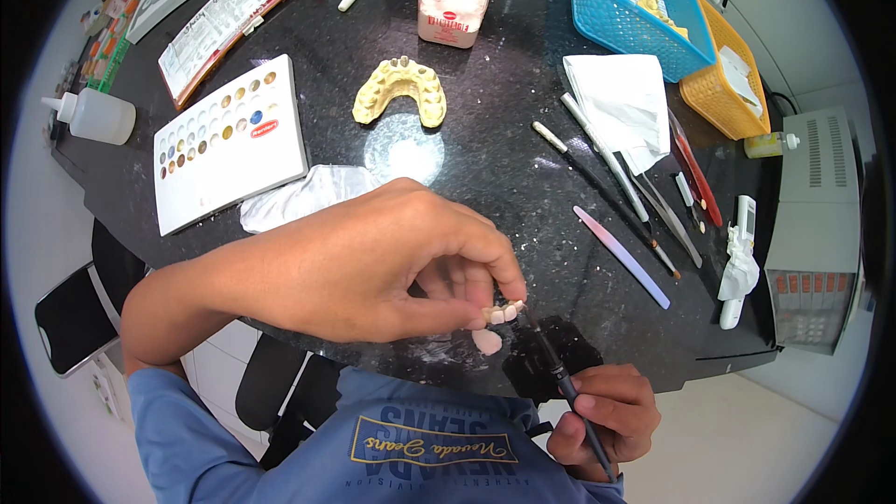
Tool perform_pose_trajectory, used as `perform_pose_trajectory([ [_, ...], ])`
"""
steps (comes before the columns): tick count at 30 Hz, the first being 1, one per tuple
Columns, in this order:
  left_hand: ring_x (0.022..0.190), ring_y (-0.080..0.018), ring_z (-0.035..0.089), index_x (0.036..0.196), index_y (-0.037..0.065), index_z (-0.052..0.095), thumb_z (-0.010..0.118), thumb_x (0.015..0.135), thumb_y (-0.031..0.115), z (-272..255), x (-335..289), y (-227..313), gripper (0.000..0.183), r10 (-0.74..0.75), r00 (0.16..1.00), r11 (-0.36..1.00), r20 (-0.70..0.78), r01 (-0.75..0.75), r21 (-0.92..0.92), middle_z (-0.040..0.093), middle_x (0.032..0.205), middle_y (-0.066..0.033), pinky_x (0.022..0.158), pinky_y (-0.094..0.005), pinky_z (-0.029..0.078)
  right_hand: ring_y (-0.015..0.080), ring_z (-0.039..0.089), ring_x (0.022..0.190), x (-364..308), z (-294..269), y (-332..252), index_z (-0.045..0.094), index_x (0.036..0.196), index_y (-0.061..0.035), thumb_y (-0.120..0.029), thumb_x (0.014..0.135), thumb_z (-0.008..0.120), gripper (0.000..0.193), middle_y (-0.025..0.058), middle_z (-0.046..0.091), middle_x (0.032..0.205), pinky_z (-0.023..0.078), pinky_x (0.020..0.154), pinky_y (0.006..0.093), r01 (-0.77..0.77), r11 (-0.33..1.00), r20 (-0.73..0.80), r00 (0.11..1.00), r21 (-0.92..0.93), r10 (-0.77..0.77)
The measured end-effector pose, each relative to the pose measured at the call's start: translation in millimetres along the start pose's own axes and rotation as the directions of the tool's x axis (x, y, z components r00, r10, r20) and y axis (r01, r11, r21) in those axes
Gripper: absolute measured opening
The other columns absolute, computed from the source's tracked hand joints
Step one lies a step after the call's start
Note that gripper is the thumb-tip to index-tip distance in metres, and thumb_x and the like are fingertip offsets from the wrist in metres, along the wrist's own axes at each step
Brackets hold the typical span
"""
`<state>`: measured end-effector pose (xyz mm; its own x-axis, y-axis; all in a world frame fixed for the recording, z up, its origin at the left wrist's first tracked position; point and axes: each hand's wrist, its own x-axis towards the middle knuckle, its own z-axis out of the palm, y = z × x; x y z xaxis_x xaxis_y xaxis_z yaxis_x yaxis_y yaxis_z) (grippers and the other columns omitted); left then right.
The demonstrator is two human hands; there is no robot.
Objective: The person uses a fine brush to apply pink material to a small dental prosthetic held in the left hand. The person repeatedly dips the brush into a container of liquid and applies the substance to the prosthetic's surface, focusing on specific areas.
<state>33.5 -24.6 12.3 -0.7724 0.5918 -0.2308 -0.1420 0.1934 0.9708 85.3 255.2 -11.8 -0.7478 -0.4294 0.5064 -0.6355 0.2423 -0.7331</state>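
My left hand (pixel 411 266) reaches in from the left, thumb and fingertips pinching a small dental bridge (pixel 505 314) of several whitish tooth crowns. Held like a pen, a slim black-handled tool (pixel 564 381) slants up from my right hand (pixel 611 415). Its thin tip is close to the right end of the bridge; whether they touch I cannot tell, and the tip's kind is too small to make out. Just below the bridge lies a pale pink dab (pixel 486 342) of material. A shiny black patch (pixel 560 355) is on the table beneath the tool.
A yellow dental model (pixel 401 91) stands beyond my left hand, near a jar of pink powder (pixel 455 0). To the left is a white shade palette (pixel 229 145). Brushes (pixel 607 196), tweezers (pixel 672 219) and a nail file (pixel 622 256) lie right, below a blue basket (pixel 597 23).
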Motion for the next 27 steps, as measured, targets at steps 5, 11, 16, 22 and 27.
perform_pose_trajectory([
  [5, 0.082, -0.0152, 0.070, 0.109, 0.001, 0.070, 0.070, 0.081, -0.005, -0.7, 1.7, -0.9, 0.029, 0.000, 1.000, 1.000, 0.010, 0.000, -0.006, 0.070, 0.092, -0.0103, 0.071, -0.0259, 0.060, 0.0210, 0.068, 0.064, -1.5, 0.1, 1.0, 0.062, 0.093, -0.0055, -0.004, 0.070, 0.077, 0.027, 0.0091, 0.064, 0.079, 0.054, 0.054, 0.0261, 0.000, 1.000, 0.000, 1.000, -0.011, 0.000],
  [11, 0.082, -0.0150, 0.070, 0.110, 0.001, 0.070, 0.070, 0.081, -0.006, -0.4, 1.4, -1.2, 0.030, 0.001, 1.000, 1.000, 0.011, -0.001, -0.019, 0.070, 0.093, -0.0105, 0.071, -0.0259, 0.060, 0.0210, 0.068, 0.063, -0.4, 0.1, 1.0, 0.062, 0.093, -0.0053, -0.004, 0.071, 0.077, 0.027, 0.0090, 0.064, 0.079, 0.053, 0.053, 0.0258, 0.007, 1.000, 0.016, 1.000, -0.025, -0.006],
  [16, 0.082, -0.0149, 0.070, 0.110, 0.001, 0.069, 0.070, 0.081, -0.006, -0.1, 1.6, -2.8, 0.030, 0.005, 1.000, 1.000, 0.014, -0.004, -0.023, 0.070, 0.093, -0.0104, 0.071, -0.0260, 0.060, 0.0210, 0.068, 0.063, -1.1, 0.1, 2.9, 0.062, 0.093, -0.0050, -0.005, 0.071, 0.077, 0.027, 0.0093, 0.064, 0.079, 0.053, 0.053, 0.0257, 0.013, 1.000, 0.018, 1.000, -0.017, -0.013],
  [22, 0.082, -0.0149, 0.070, 0.110, 0.001, 0.070, 0.070, 0.081, -0.006, 0.1, 1.7, -1.2, 0.030, -0.006, 1.000, 0.999, 0.014, 0.007, -0.035, 0.069, 0.093, -0.0101, 0.072, -0.0258, 0.060, 0.0214, 0.068, 0.064, -1.8, -1.8, 2.4, 0.062, 0.093, -0.0049, -0.004, 0.070, 0.077, 0.028, 0.0097, 0.064, 0.080, 0.054, 0.054, 0.0259, 0.010, 1.000, 0.032, 0.999, -0.014, -0.010],
  [27, 0.082, -0.0149, 0.069, 0.109, 0.001, 0.069, 0.069, 0.081, -0.006, -0.2, 1.1, 0.3, 0.029, -0.014, 1.000, 1.000, 0.015, 0.014, -0.006, 0.069, 0.094, -0.0098, 0.072, -0.0260, 0.060, 0.0228, 0.069, 0.068, -3.3, -5.4, 2.3, 0.062, 0.094, -0.0042, -0.004, 0.069, 0.078, 0.030, 0.0110, 0.065, 0.084, 0.055, 0.056, 0.0272, -0.006, 0.999, 0.025, 1.000, 0.034, 0.006],
])
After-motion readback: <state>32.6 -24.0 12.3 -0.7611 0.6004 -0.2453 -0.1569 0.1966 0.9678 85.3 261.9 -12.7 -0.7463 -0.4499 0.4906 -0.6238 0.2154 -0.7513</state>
